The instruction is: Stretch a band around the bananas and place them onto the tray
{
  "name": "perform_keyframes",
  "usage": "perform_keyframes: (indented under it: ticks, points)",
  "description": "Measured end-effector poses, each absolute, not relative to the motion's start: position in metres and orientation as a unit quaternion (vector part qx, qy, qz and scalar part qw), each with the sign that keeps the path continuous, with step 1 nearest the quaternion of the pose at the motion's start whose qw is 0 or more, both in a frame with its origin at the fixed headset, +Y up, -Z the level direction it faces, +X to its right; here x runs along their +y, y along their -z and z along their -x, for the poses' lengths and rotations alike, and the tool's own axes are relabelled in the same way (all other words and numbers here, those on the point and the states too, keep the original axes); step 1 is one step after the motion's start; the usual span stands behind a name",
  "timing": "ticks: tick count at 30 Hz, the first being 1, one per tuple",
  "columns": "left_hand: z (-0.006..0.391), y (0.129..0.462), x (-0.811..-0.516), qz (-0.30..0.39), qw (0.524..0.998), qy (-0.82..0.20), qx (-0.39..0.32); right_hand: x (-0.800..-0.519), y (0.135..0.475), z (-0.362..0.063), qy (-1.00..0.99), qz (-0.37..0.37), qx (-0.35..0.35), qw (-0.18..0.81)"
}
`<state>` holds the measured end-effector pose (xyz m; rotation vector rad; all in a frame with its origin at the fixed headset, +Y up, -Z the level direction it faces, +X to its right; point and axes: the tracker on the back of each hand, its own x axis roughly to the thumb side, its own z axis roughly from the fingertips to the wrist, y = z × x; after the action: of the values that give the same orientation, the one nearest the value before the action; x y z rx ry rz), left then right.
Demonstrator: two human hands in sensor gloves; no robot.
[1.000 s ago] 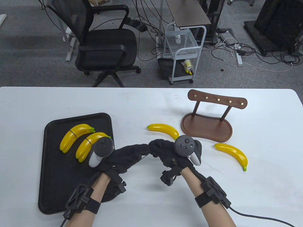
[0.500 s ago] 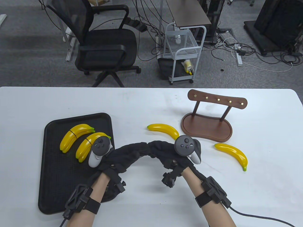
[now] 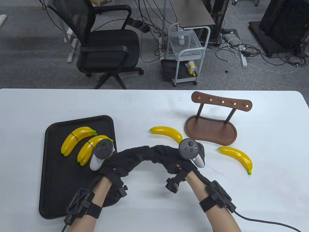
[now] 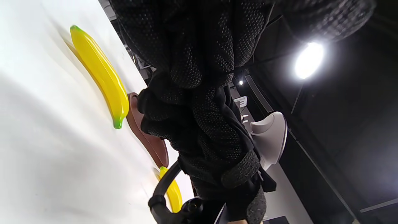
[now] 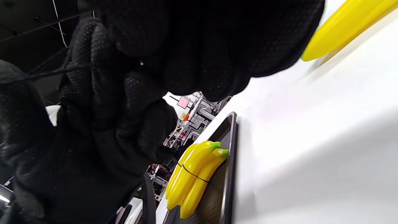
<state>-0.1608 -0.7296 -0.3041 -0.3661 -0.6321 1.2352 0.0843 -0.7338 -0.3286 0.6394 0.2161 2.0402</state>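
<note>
We note left gloved hand [image 3: 125, 159] and right gloved hand [image 3: 166, 154] fingertips meeting above table; grip undeterminable. 2 banded yellow plastic banana pairs [image 3: 78, 139] on black tray [image 3: 58, 183] left of left hand; 2 loose yellow bananas [image 3: 167, 132] beyond, right of right hand.

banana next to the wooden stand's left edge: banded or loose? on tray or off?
Loose and off: the banana lies alone on the white table, no band visible, right of the tray.

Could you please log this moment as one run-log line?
stage: band prep | left hand and right hand: fingertips together above white table | black plastic tray: two banded yellow banana pairs | loose yellow bananas: two
</note>
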Motion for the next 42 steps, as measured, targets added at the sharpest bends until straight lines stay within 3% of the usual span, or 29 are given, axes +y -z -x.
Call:
perform_keyframes:
  ticks: [15,26,34,42]
  points:
    - [0.169,0.302,-0.707,0.110,0.818,-0.495,-0.272,-0.721,0.342,-0.107,-0.881,-0.236,0.027,0.408]
    - [0.175,0.302,-0.704,0.056,0.895,-0.374,-0.236,-0.697,0.366,-0.118,-0.933,-0.210,-0.036,0.289]
    - [0.177,0.303,-0.712,0.020,0.933,-0.287,-0.214,-0.704,0.389,-0.118,-0.954,-0.176,-0.043,0.241]
    - [0.183,0.307,-0.724,0.037,0.939,-0.277,-0.201,-0.728,0.418,-0.112,-0.974,-0.140,-0.035,0.172]
